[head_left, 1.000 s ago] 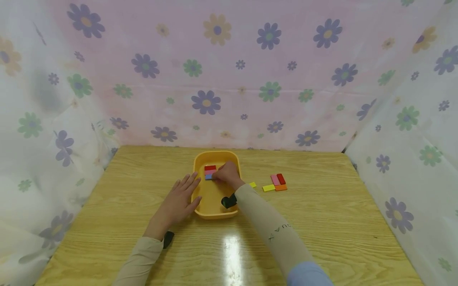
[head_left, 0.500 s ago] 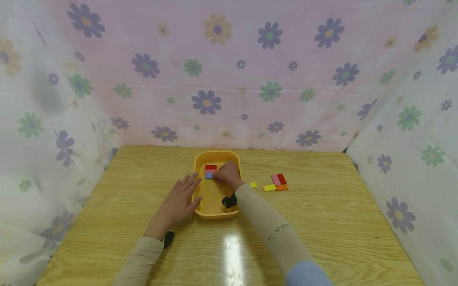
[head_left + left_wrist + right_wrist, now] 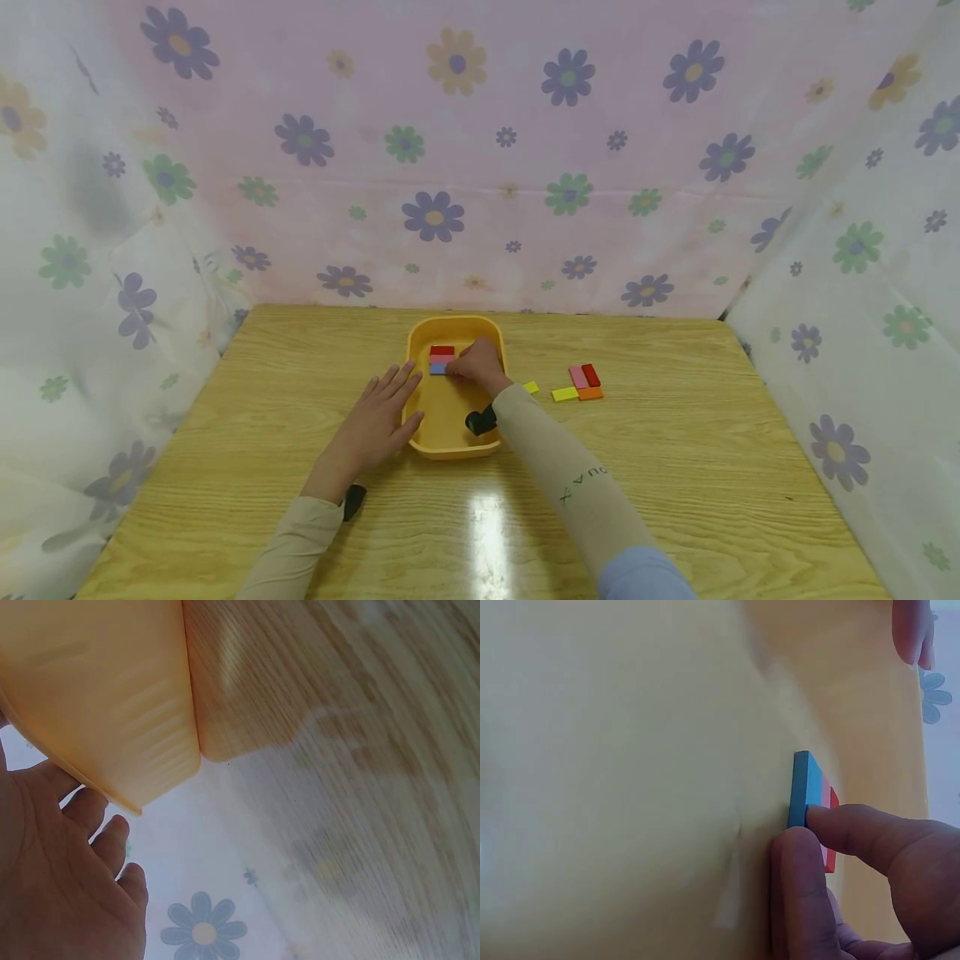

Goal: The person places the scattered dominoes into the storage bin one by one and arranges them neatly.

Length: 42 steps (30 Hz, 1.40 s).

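Inside the yellow plastic bin point(image 3: 450, 455), a red block point(image 3: 442, 350), a pink block point(image 3: 442, 359) and a blue block point(image 3: 437, 368) lie side by side at the far left of its floor. My right hand point(image 3: 478, 365) is down in the bin, thumb and index finger pinching one end of the blue block, as the right wrist view shows; the blue block point(image 3: 802, 787) touches the pink one there. My left hand point(image 3: 367, 429) rests against the bin's left rim with fingers extended. In the left wrist view, fingertips of the left hand point(image 3: 64, 877) meet the rim.
On the wooden table point(image 3: 697, 467) right of the bin lie a pink block point(image 3: 577, 377), a dark red block point(image 3: 591, 375), an orange block point(image 3: 591, 393) and a yellow block point(image 3: 566, 394). Another yellow block point(image 3: 531, 387) is partly behind the right wrist. Flowered sheets surround the table.
The blue block has shifted slightly away from me, up against the pink one, with my right hand at it. My left hand has stayed put.
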Available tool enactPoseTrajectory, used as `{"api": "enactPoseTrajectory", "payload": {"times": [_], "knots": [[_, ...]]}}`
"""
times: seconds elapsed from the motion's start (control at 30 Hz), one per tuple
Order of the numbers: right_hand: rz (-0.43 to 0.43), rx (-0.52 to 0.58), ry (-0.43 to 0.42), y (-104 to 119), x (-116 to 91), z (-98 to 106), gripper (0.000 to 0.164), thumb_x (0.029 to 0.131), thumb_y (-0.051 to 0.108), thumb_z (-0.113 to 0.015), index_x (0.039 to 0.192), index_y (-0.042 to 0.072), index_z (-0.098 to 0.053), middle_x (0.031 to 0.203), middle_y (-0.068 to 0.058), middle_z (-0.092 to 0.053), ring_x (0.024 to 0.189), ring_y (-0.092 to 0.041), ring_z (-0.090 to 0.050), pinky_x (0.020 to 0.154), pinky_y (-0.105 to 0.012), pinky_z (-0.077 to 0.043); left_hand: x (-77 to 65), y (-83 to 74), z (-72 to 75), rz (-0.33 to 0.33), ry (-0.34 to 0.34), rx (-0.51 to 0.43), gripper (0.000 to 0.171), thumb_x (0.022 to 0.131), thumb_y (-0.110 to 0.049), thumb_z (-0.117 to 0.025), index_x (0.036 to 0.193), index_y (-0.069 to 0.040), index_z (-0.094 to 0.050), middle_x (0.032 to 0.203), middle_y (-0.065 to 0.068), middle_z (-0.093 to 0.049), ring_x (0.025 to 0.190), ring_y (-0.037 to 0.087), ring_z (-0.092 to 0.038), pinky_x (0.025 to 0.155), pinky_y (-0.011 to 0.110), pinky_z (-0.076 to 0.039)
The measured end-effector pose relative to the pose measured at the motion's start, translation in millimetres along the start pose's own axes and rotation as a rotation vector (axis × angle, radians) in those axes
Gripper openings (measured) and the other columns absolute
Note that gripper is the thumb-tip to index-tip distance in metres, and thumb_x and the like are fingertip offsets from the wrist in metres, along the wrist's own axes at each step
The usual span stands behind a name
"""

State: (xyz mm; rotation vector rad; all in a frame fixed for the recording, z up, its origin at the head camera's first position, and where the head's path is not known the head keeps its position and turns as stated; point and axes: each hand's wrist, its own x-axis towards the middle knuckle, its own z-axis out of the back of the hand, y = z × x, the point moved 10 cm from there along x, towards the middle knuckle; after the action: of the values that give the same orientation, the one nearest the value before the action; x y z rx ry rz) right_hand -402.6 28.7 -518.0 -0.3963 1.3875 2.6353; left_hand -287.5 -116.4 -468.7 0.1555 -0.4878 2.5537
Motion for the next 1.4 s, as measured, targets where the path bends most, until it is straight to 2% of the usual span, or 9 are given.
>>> {"api": "enactPoseTrajectory", "payload": {"times": [0.23, 0.67, 0.73, 0.8, 0.87, 0.97, 1.1, 1.2, 1.4], "knots": [[-0.004, 0.009, 0.003, -1.5, 0.6, -0.3, 0.017, 0.068, 0.012, -0.078, 0.063, -0.002, -0.069, 0.047, -0.003, -0.051, 0.04, -0.016, -0.042, 0.035, -0.022, -0.03, 0.1, 0.7, -0.4, 0.006, 0.006, -0.003, 0.059, 0.096, -0.039, -0.045, 0.145, -0.008, -0.034, 0.153, 0.01, -0.023, 0.14, 0.034, -0.02, 0.11, 0.057, -0.016], [0.006, -0.038, 0.036, 1.7, -1.9, 1.7, 0.036, 0.074, 0.015, -0.073, 0.047, 0.007, -0.05, 0.054, -0.011, -0.062, 0.047, -0.023, -0.06, 0.034, -0.023, -0.033, 0.4, -1.7, 0.4, 0.003, 0.001, -0.005, 0.059, 0.095, -0.035, -0.049, 0.144, -0.007, -0.034, 0.154, 0.009, -0.022, 0.139, 0.035, -0.02, 0.109, 0.058, -0.017], [0.034, -0.059, 0.044, 7.0, -5.2, 4.7, 0.035, 0.076, 0.015, -0.072, 0.051, 0.006, -0.049, 0.057, -0.013, -0.063, 0.048, -0.023, -0.062, 0.035, -0.023, -0.033, 0.3, -2.0, 0.8, 0.003, 0.001, -0.007, 0.059, 0.095, -0.035, -0.05, 0.144, -0.007, -0.034, 0.154, 0.009, -0.022, 0.139, 0.035, -0.02, 0.109, 0.058, -0.017], [0.065, -0.047, 0.057, 13.7, -10.2, 8.6, 0.025, 0.079, 0.015, -0.07, 0.065, 0.001, -0.055, 0.066, -0.015, -0.065, 0.051, -0.022, -0.063, 0.038, -0.022, -0.039, 0.2, -2.4, 1.2, 0.001, -0.001, -0.003, 0.059, 0.095, -0.036, -0.05, 0.144, -0.007, -0.034, 0.154, 0.009, -0.022, 0.139, 0.035, -0.02, 0.109, 0.058, -0.017], [0.086, -0.013, 0.082, 20.5, -16.2, 13.1, 0.024, 0.08, 0.016, -0.07, 0.088, -0.004, -0.059, 0.08, -0.016, -0.065, 0.057, -0.023, -0.065, 0.046, -0.024, -0.049, 0.2, -2.9, 1.5, -0.002, -0.002, 0.002, 0.059, 0.095, -0.036, -0.05, 0.144, -0.006, -0.035, 0.153, 0.01, -0.022, 0.139, 0.036, -0.021, 0.109, 0.058, -0.017], [0.109, 0.045, 0.124, 29.8, -25.5, 21.3, 0.047, 0.082, 0.02, -0.07, 0.118, -0.005, -0.053, 0.099, -0.015, -0.062, 0.073, -0.026, -0.068, 0.066, -0.033, -0.057, 0.9, -2.1, 1.3, -0.002, 0.001, 0.007, 0.059, 0.095, -0.036, -0.049, 0.144, -0.006, -0.035, 0.153, 0.01, -0.022, 0.139, 0.036, -0.021, 0.109, 0.059, -0.017], [0.157, 0.13, 0.173, 40.8, -39.4, 36.6, 0.046, 0.085, 0.022, -0.067, 0.121, -0.002, -0.053, 0.107, -0.017, -0.061, 0.093, -0.037, -0.063, 0.08, -0.045, -0.053, 1.6, -1.1, 1.2, 0.002, 0.006, 0.002, 0.059, 0.095, -0.036, -0.049, 0.144, -0.007, -0.034, 0.154, 0.009, -0.021, 0.139, 0.035, -0.02, 0.109, 0.059, -0.016], [0.237, 0.211, 0.177, 45.6, -49.3, 51.1, 0.037, 0.088, 0.022, -0.065, 0.118, 0.002, -0.056, 0.106, -0.016, -0.062, 0.093, -0.037, -0.062, 0.081, -0.045, -0.053, 1.7, -1.6, 1.8, 0.0, 0.0, 0.004, 0.059, 0.095, -0.036, -0.05, 0.144, -0.006, -0.035, 0.154, 0.009, -0.022, 0.139, 0.035, -0.021, 0.109, 0.059, -0.017], [0.364, 0.439, 0.034, 28.9, -62.0, 87.6, 0.028, 0.092, 0.023, -0.06, 0.113, 0.006, -0.062, 0.104, -0.018, -0.064, 0.084, -0.025, -0.065, 0.077, -0.037, -0.056, 0.2, -2.8, 1.9, -0.001, -0.004, 0.005, 0.059, 0.094, -0.035, -0.05, 0.143, -0.006, -0.036, 0.153, 0.009, -0.023, 0.14, 0.034, -0.02, 0.11, 0.057, -0.016]]}}
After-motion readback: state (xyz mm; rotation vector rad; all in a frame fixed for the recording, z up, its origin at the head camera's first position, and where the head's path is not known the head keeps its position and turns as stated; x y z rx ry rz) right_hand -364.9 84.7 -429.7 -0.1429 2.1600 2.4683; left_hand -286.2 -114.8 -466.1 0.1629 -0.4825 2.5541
